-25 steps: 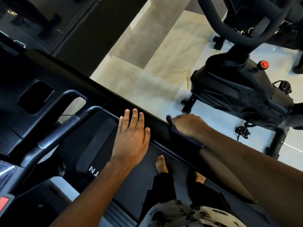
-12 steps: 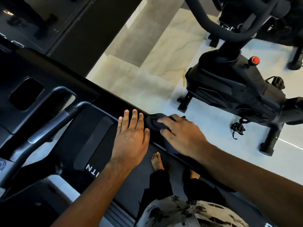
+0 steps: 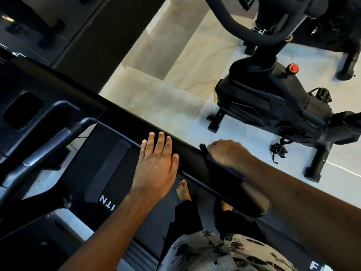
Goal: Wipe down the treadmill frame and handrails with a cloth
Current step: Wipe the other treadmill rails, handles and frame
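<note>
Left hand [image 3: 156, 165] lying flat, fingers straight, on black handrail [image 3: 192, 154]. Right hand [image 3: 227, 153] gripping dark cloth [image 3: 219, 169], pressing it against handrail near left hand. Exercise bike [image 3: 273, 102] standing beyond.

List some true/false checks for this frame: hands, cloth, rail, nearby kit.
1. The left hand lies flat, fingers straight, on the handrail. True.
2. The right hand holds nothing. False: it grips the dark cloth against the handrail.
3. The exercise bike beside the treadmill has a red knob. True.
4. The person wears shoes. False: the foot on the belt is bare.
</note>
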A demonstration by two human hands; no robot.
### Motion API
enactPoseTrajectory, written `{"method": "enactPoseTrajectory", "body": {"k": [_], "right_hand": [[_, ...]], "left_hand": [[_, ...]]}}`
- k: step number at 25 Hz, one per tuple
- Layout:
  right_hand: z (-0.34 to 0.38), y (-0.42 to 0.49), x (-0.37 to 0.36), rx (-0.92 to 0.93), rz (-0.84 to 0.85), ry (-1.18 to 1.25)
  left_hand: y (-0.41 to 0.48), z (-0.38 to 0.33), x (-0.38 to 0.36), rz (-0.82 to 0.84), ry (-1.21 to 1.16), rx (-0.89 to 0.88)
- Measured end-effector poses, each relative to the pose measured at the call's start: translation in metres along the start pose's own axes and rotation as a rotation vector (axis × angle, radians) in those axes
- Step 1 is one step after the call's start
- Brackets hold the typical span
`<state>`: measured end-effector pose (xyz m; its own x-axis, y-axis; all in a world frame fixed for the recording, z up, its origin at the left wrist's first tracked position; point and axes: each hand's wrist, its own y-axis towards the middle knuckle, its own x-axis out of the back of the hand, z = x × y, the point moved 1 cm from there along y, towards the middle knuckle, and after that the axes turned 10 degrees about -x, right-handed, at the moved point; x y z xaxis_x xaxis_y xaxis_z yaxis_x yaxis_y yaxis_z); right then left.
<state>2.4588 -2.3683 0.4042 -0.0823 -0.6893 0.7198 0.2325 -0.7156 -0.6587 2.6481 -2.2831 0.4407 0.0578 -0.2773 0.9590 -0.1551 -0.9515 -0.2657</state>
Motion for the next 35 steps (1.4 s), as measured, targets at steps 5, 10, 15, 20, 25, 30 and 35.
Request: {"method": "enactPoseTrajectory", "body": {"k": [5, 10, 15, 20, 25, 30, 35], "right_hand": [[0.008, -0.022, -0.010, 0.133, -0.176, 0.122], [-0.011, -0.034, -0.011, 0.037, -0.146, 0.096], [-0.047, -0.026, -0.009, -0.005, -0.016, -0.009], [-0.030, -0.064, -0.026, 0.169, -0.247, 0.241], [-0.071, -0.054, -0.024, -0.074, -0.048, 0.229], [-0.076, -0.065, -0.030, -0.040, -0.123, 0.265], [-0.062, -0.091, -0.046, 0.041, -0.337, 0.369]], "left_hand": [[-0.003, -0.014, -0.003, -0.007, 0.014, -0.004], [-0.007, -0.029, -0.004, 0.008, 0.006, -0.010], [-0.008, -0.044, -0.007, 0.007, 0.008, -0.016], [-0.009, -0.055, -0.009, 0.020, 0.028, -0.026], [-0.013, -0.070, -0.009, 0.062, 0.028, -0.045], [-0.014, -0.084, -0.012, 0.078, 0.036, -0.074], [-0.018, -0.090, -0.016, 0.068, 0.051, -0.124]]}}
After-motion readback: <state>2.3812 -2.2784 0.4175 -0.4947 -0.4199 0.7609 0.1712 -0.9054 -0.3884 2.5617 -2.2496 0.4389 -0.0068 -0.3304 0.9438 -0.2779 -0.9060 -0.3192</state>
